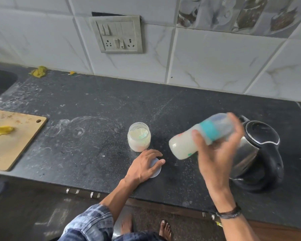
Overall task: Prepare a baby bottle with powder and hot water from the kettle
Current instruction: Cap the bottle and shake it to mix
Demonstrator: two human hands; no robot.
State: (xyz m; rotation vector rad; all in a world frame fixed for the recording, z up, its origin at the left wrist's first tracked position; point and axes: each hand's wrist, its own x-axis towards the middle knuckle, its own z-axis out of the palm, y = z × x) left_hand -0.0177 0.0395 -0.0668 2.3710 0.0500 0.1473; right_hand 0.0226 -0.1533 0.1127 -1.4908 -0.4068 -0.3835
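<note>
While shaking milky bottle (184, 146) in right grip (216, 156) curled round collar: keep clear of kettle (264, 141); left grip (144, 164) flat on lid (156, 172).

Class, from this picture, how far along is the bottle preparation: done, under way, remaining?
Done: the baby bottle holds milky liquid and is capped, so powder and water look added. In hand: the right hand grips it tilted and blurred, probably shaking. Remaining: the powder jar stands open; a white lid lies under the left hand.
</note>
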